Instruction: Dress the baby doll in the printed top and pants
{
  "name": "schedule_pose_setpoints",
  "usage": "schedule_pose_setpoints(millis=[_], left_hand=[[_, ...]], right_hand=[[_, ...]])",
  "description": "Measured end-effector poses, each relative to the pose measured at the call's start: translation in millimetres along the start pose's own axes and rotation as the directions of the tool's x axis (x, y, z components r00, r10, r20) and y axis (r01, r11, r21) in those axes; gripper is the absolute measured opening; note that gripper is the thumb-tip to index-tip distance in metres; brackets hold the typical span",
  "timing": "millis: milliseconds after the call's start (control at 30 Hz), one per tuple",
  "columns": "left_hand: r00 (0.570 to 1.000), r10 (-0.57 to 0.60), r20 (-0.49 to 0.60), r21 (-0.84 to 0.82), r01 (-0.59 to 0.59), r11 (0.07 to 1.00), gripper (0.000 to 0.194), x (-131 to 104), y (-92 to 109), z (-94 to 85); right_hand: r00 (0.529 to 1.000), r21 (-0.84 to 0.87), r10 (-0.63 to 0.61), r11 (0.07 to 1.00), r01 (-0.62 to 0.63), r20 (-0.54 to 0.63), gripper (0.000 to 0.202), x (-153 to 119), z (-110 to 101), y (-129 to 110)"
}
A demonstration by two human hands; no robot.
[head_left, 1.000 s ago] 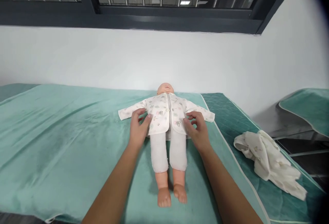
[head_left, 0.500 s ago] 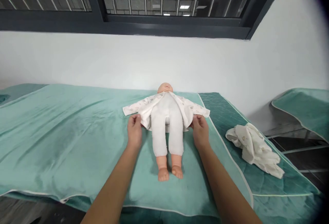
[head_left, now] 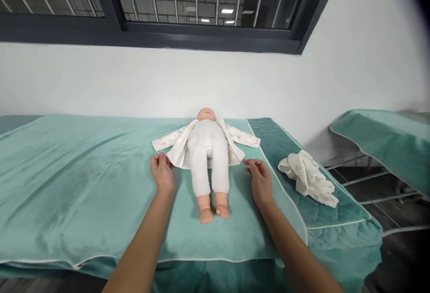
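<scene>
A baby doll [head_left: 210, 138] with a white cloth body lies on its back, its bare feet towards me. Under it a white printed baby shirt [head_left: 181, 154] is spread, front open, both sleeves stretched out sideways. At the shirt's lower left corner, my left hand [head_left: 163, 174] is closed with the hem between its fingertips. My right hand [head_left: 260, 181] is beside the lower right corner, fingers apart and holding nothing. Its fingertips are very close to the hem.
A light green cover [head_left: 83, 185] lies over a darker green quilted mattress [head_left: 322, 217]. On the right is a crumpled white garment [head_left: 309, 178]. Behind stands a white wall [head_left: 134, 82] below a dark window frame [head_left: 201, 40]. Another green-covered bed [head_left: 386, 136] is at far right.
The front of the shirt now lies wider open, showing more of the doll's torso. My right hand has let go of the hem. The view has shifted to the right.
</scene>
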State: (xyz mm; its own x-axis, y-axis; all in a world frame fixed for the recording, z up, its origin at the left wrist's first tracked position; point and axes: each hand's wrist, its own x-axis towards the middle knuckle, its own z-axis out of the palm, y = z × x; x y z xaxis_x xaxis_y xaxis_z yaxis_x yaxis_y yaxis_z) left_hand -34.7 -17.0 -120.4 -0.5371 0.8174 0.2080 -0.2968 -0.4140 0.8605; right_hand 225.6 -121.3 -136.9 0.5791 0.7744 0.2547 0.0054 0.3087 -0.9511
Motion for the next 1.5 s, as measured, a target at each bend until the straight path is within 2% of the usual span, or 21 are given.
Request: schedule_pose_setpoints(millis=[133,200,267,367,467,533,600,700,833,900,967,1000,1100,1167,1233,1267,1300,1367,1433,1467,1500], left_hand=[[0.995,0.103,-0.007,0.168,-0.100,0.981,0.026,-2,2,-3.3],[0.991,0.135,-0.005,0.245,-0.130,0.961,0.025,-6,5,-5.9],[0.991,0.130,0.009,0.290,-0.127,0.949,0.025,-14,10,-9.8],[0.994,0.083,0.067,0.317,-0.100,0.943,0.025,-30,22,-18.8],[0.989,0.033,0.146,0.364,-0.085,0.927,0.026,-47,35,-29.9],[0.981,-0.004,0.194,0.404,-0.077,0.912,0.027,-58,44,-36.0],[0.966,-0.039,0.255,0.435,-0.078,0.897,0.027,-68,54,-38.3],[0.894,-0.098,0.437,0.449,-0.122,0.885,0.025,-86,72,-30.5],[0.655,-0.149,0.741,0.380,-0.226,0.897,0.026,-120,104,-1.7],[0.575,-0.101,0.812,0.313,-0.282,0.907,0.059,-137,121,12.4],[0.580,-0.021,0.815,0.264,-0.338,0.903,0.079,-148,138,20.7],[0.602,0.015,0.798,0.256,-0.361,0.897,0.076,-149,147,22.0],[0.676,0.089,0.732,0.262,-0.399,0.879,0.040,-141,178,18.3],[0.714,0.106,0.692,0.277,-0.399,0.874,0.025,-129,201,15.2],[0.742,0.044,0.669,0.329,-0.349,0.877,0.022,-117,226,17.1],[0.740,-0.021,0.672,0.366,-0.307,0.878,0.023,-113,239,20.6],[0.724,-0.093,0.683,0.400,-0.264,0.878,0.023,-110,251,25.5],[0.653,-0.199,0.731,0.425,-0.208,0.881,0.023,-106,275,38.3],[0.584,-0.199,0.787,0.385,-0.213,0.898,0.023,-104,295,52.2],[0.556,-0.173,0.813,0.351,-0.232,0.907,0.023,-103,302,58.6],[0.528,-0.146,0.837,0.320,-0.256,0.912,0.025,-102,308,64.2]], right_hand=[[0.961,-0.405,-0.199,0.876,0.261,0.191,0.020,-11,-49,-16],[0.882,-0.591,-0.366,0.655,0.471,0.298,0.022,-5,-85,-26],[0.819,-0.742,-0.425,0.384,0.549,0.386,0.029,6,-124,-33],[0.872,-0.893,-0.309,0.122,0.433,0.380,0.049,26,-179,-35],[0.948,-0.943,-0.079,0.104,0.317,0.309,0.047,44,-211,-38],[0.960,-0.949,0.000,0.151,0.277,0.280,0.037,53,-216,-49],[0.964,-0.930,-0.008,0.260,0.259,0.266,0.030,58,-204,-68],[0.978,-0.814,-0.026,0.550,0.187,0.207,0.027,52,-162,-109],[0.967,-0.479,0.094,0.878,0.031,0.235,0.032,22,-84,-172],[0.931,-0.272,0.124,0.962,-0.028,0.344,0.036,4,-49,-199],[0.871,-0.130,0.164,0.985,-0.116,0.464,0.034,-10,-21,-219],[0.837,-0.093,0.174,0.985,-0.147,0.519,0.032,-15,-10,-226],[0.763,-0.164,0.245,0.970,-0.182,0.599,0.033,-24,6,-237],[0.793,-0.324,0.235,0.945,-0.051,0.562,0.035,-31,7,-241],[0.832,-0.440,0.022,0.856,0.271,0.555,0.033,-43,4,-248],[0.794,-0.443,-0.142,0.766,0.466,0.590,0.032,-51,3,-253],[0.701,-0.405,-0.299,0.644,0.649,0.647,0.033,-60,2,-259],[0.403,-0.245,-0.490,0.355,0.902,0.773,0.037,-80,2,-273],[0.091,-0.074,-0.465,0.056,0.996,0.881,0.039,-98,5,-285],[-0.007,-0.021,-0.408,-0.065,0.998,0.913,0.040,-106,7,-290],[-0.051,-0.005,-0.357,-0.154,0.988,0.933,0.042,-111,10,-293]])
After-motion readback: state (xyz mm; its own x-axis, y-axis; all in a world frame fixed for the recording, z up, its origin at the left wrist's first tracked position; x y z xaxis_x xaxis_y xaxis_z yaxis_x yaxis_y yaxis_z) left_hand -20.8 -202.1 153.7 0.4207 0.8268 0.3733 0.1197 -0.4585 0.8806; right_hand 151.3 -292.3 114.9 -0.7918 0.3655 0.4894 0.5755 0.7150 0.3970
